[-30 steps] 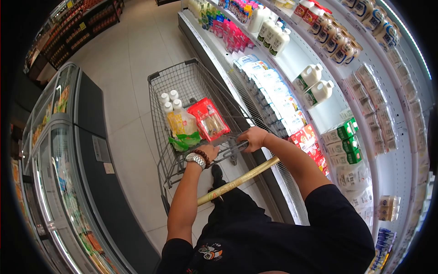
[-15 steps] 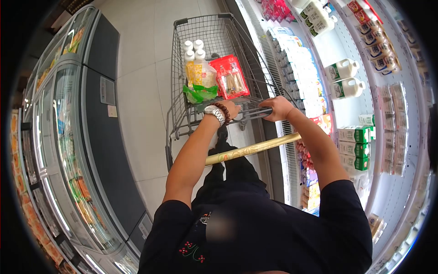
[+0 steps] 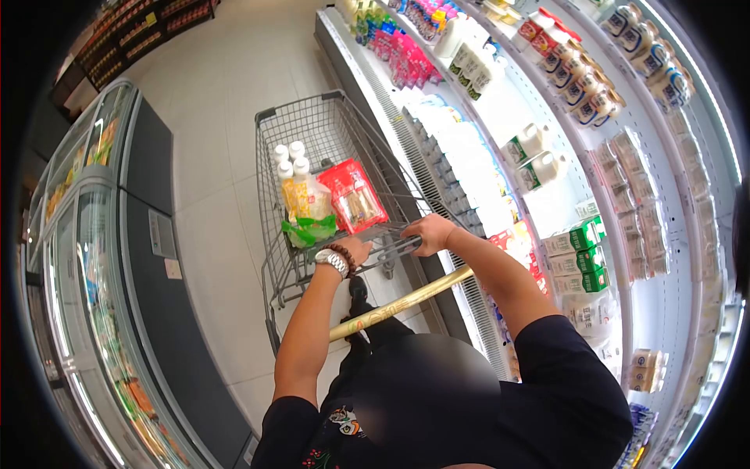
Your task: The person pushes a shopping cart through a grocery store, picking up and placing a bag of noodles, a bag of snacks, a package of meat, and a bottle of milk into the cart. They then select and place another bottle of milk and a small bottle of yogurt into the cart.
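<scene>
The handle bar (image 3: 393, 248) of a wire shopping cart (image 3: 266, 180) is gripped by both hands. The left hand (image 3: 357, 250) is closed over its left part, with a metal watch (image 3: 332, 262) and a bead bracelet (image 3: 348, 256) worn at the wrist. The right hand (image 3: 426, 233) is closed over its right end, the fingers curled round the bar. The cart is stood on the tiled floor (image 3: 226, 78) of an aisle, between a glass-topped freezer chest (image 3: 117, 234) on the left and a chilled shelf unit (image 3: 512, 102) on the right. Inside the basket, four white bottles (image 3: 287, 159) are stood upright at the left side. A yellow bag (image 3: 306, 199) and a green packet (image 3: 308, 230) are placed just nearer the handle, and a red packet (image 3: 355, 195) is laid beside them. A long yellowish roll (image 3: 398, 303) is held under the right arm, slanted across the body. White jugs (image 3: 535, 156) and green cartons (image 3: 582, 238) are ranged on the shelves.
</scene>
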Demonstrator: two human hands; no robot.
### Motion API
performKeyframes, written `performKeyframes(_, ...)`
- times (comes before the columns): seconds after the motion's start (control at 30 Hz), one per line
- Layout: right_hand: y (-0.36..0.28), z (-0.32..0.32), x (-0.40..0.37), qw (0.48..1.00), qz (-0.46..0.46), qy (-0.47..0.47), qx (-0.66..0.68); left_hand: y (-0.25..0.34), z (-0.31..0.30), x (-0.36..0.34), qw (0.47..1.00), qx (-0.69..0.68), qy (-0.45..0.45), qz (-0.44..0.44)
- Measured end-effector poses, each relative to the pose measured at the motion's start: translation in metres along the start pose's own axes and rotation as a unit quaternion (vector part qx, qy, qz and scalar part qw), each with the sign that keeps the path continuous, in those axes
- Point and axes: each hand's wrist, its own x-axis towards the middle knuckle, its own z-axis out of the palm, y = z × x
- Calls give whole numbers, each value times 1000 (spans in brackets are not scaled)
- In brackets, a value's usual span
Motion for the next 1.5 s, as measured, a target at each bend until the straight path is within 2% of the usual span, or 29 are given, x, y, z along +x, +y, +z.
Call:
performKeyframes(1.0, 8, 3, 1, 1000, -17, -1, 1, -6, 2, 9, 1000, 8, -19, -14)
performKeyframes(1.5, 17, -4, 5, 1000, -18, -6, -4, -11, 5, 20, 1000, 0, 8, -6)
